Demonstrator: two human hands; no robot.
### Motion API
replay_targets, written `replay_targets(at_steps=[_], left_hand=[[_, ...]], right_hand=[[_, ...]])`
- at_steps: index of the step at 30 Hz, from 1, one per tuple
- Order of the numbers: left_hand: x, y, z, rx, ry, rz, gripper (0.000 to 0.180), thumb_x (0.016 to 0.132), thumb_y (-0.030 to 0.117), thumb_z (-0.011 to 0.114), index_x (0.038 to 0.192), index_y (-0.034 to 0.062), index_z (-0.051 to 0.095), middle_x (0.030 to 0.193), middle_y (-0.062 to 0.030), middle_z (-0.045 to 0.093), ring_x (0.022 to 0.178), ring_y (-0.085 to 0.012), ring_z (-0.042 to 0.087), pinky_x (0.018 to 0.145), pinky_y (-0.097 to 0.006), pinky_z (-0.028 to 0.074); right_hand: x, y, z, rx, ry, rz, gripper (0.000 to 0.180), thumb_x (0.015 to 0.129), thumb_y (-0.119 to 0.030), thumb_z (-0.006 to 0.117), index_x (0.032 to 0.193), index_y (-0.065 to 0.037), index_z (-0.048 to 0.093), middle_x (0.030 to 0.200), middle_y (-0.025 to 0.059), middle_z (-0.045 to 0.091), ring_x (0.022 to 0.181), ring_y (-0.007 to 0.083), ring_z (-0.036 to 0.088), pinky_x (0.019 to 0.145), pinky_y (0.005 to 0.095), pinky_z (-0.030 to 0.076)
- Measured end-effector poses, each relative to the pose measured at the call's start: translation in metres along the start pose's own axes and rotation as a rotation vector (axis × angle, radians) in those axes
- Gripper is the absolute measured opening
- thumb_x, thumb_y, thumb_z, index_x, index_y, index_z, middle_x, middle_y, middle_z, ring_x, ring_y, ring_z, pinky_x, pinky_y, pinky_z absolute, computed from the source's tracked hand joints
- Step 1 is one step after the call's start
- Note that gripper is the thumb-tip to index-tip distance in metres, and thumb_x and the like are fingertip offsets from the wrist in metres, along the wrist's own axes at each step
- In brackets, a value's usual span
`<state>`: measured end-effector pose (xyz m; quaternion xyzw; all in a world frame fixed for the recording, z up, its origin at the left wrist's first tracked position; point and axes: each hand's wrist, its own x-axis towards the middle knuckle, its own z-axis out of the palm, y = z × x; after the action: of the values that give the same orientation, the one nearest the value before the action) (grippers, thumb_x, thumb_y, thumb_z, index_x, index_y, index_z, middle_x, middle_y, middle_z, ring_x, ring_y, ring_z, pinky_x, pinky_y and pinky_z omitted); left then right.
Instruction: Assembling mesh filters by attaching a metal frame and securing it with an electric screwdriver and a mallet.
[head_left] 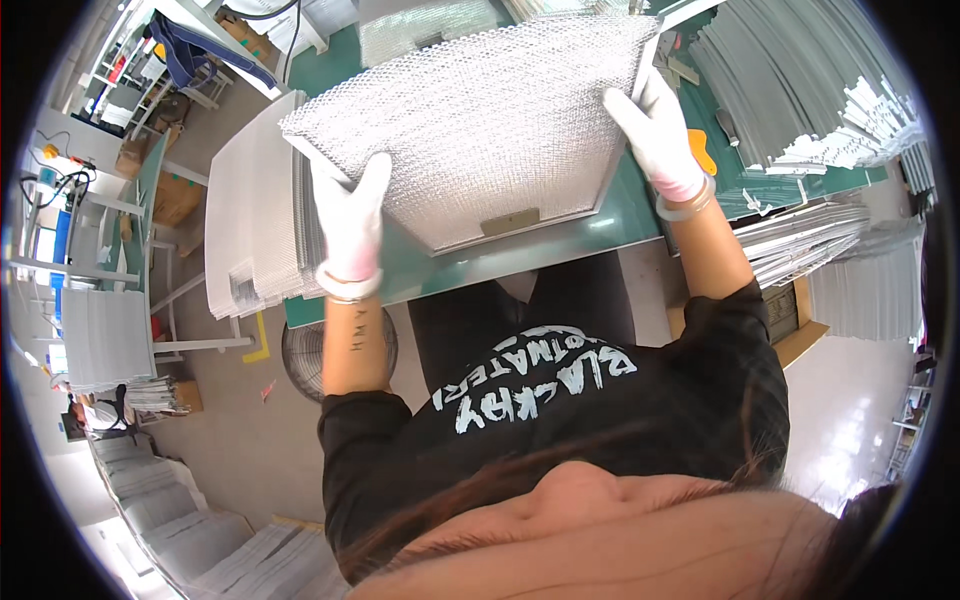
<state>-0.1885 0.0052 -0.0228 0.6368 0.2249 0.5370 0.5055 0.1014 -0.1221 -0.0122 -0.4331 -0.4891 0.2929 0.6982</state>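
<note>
A silvery metal mesh filter panel (pixel 480 130) is tilted up over the green work table (pixel 625 235), a thin metal frame along its visible sides. A small dull rectangular plate (pixel 510 222) sits at its near edge. My left hand (pixel 350 215), in a white glove, grips the panel's left edge, thumb on the mesh. At the right edge, my gloved right hand (pixel 655 140) holds it the same way, thumb on the face. The fingers behind the panel are mostly hidden.
A stack of mesh sheets (pixel 255 190) stands left of the panel. Many grey strips (pixel 800 80) lie at the right, near an orange-handled tool (pixel 700 152) and a dark-handled tool (pixel 727 122). Another mesh panel (pixel 425 30) lies beyond. A floor fan (pixel 303 360) stands below the table.
</note>
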Motion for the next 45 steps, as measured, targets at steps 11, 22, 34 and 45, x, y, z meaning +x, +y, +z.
replay_targets(at_steps=[11,22,34,45], left_hand=[[-0.091,-0.114,0.016,0.683,0.285,0.066,0.109,0.067,0.027,0.091,0.143,-0.0116,0.023,0.134,-0.0255,0.042,0.127,-0.0356,0.044,0.113,-0.042,0.031],[-0.098,-0.119,0.02,0.7,0.38,0.048,0.109,0.065,0.033,0.092,0.142,-0.0098,0.028,0.132,-0.0254,0.044,0.123,-0.0352,0.046,0.109,-0.043,0.036],[-0.116,-0.126,0.031,0.747,0.333,-0.017,0.121,0.061,0.023,0.092,0.148,-0.0045,0.014,0.142,-0.0269,0.035,0.134,-0.0381,0.037,0.115,-0.044,0.028],[-0.078,-0.085,-0.009,0.302,0.231,0.128,0.053,0.08,0.009,0.071,0.126,-0.0036,0.049,0.118,-0.0127,0.054,0.107,-0.021,0.053,0.1,-0.034,0.041]], right_hand=[[-0.013,0.025,0.004,-0.051,0.2,-0.063,0.031,0.093,-0.001,0.061,0.123,0.004,0.054,0.114,0.0069,0.065,0.103,0.0116,0.06,0.092,0.0287,0.048],[-0.018,0.025,0.004,-0.052,0.187,-0.096,0.03,0.093,-0.001,0.059,0.123,0.004,0.054,0.117,0.007,0.064,0.104,0.0115,0.06,0.093,0.0285,0.047],[-0.014,0.025,0.005,-0.065,0.223,-0.075,0.029,0.094,-0.003,0.061,0.12,0.005,0.054,0.114,0.0081,0.065,0.1,0.0109,0.061,0.091,0.0277,0.049],[-0.002,0.006,-0.013,0.014,0.05,-0.098,0.035,0.095,-0.007,0.06,0.127,0.003,0.054,0.118,0.0047,0.064,0.105,0.0125,0.06,0.096,0.0291,0.046]])
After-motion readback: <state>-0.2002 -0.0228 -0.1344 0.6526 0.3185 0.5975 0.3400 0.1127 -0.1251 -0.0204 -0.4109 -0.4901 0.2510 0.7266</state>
